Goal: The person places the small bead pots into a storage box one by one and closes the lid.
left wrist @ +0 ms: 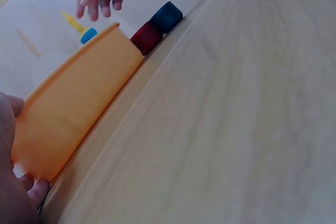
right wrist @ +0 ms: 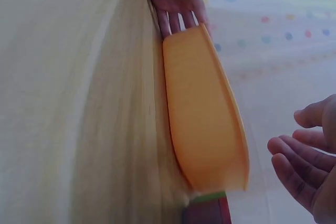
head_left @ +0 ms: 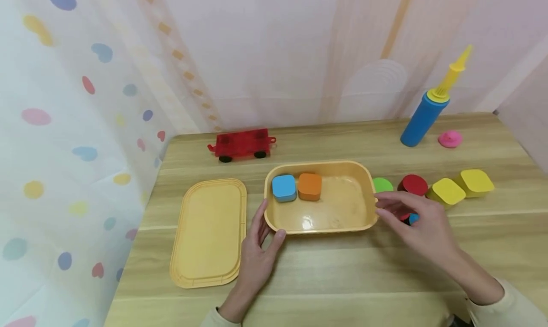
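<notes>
A shallow yellow-orange plastic container stands in the middle of the wooden table, right side up. Inside it, at the left, sit a light-blue rounded block and an orange rounded block, side by side. My left hand holds the near-left corner, thumb by the front rim and fingers along the left end wall. By the right rim is my right hand, its fingers loosely bent and nothing between them. In the right wrist view the right hand appears apart from the container.
Right of the container stand a green block, a dark red one and two yellow ones. Left lies a flat yellow lid. Farther back are a red wheeled toy, a blue balloon pump and a pink piece.
</notes>
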Demonstrator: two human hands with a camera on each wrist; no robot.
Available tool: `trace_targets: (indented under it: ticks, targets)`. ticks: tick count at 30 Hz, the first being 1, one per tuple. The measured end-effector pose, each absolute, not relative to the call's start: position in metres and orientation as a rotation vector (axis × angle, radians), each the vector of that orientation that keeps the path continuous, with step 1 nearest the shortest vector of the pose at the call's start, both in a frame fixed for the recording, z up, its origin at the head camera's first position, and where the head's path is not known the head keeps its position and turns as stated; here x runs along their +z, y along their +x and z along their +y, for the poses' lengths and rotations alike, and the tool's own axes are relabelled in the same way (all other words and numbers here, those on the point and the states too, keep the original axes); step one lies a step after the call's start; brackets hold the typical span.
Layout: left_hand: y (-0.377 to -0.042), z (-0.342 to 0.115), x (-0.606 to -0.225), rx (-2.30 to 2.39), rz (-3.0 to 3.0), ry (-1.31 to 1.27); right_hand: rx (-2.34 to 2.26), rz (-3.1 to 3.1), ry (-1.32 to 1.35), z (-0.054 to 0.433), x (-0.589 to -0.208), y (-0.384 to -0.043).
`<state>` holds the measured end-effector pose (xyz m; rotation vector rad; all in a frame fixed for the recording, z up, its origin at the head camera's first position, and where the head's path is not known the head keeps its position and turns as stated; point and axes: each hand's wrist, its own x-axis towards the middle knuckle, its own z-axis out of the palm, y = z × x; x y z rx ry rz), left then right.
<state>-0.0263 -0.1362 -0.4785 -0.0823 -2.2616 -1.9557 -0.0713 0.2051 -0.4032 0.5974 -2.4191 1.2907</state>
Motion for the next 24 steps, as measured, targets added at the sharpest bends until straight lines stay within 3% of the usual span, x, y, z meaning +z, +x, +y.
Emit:
trace_targets:
  ticks: [24]
  targets:
    - [-0.031, -0.135, -0.485, -1.931, -2.294, -0.019, 1.132, -2.286, 0.385, 0.281, -0.412, -0.079]
